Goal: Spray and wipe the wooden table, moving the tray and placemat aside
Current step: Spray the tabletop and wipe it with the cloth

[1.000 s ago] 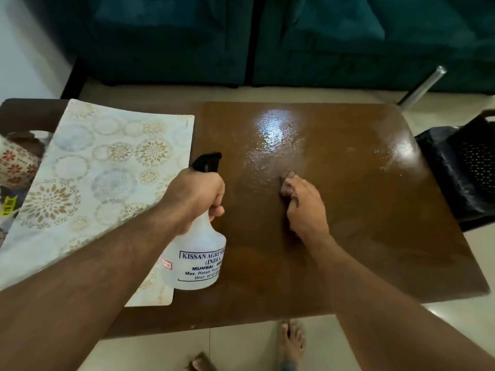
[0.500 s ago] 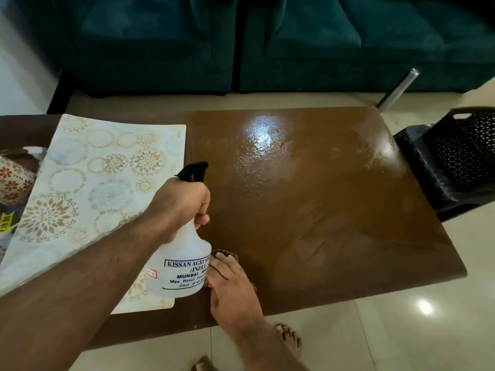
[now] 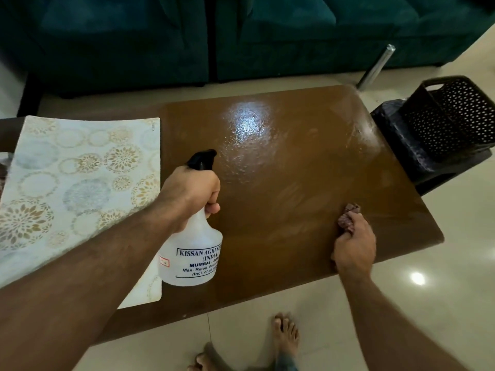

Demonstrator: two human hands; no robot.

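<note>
The brown wooden table point(image 3: 289, 183) shines wet at its far middle, with wipe streaks across the right half. My left hand point(image 3: 191, 190) grips the neck of a white spray bottle point(image 3: 191, 253) with a black nozzle, upright near the table's front middle. My right hand point(image 3: 353, 246) presses a crumpled brownish cloth point(image 3: 348, 216) onto the table near its front right corner. A pale placemat point(image 3: 77, 188) with round floral patterns lies on the left part of the table, partly under my left forearm.
A black perforated plastic basket point(image 3: 450, 121) on a dark stool stands just off the table's right end. A teal sofa point(image 3: 241, 36) runs along the far side. A metal leg point(image 3: 376, 66) leans behind the far right corner. My bare feet point(image 3: 284, 336) stand on pale tiles.
My right hand with the cloth swept from the table's middle to the front edge beside the bottle, then right to the front right corner. The left hand and bottle stayed put.
</note>
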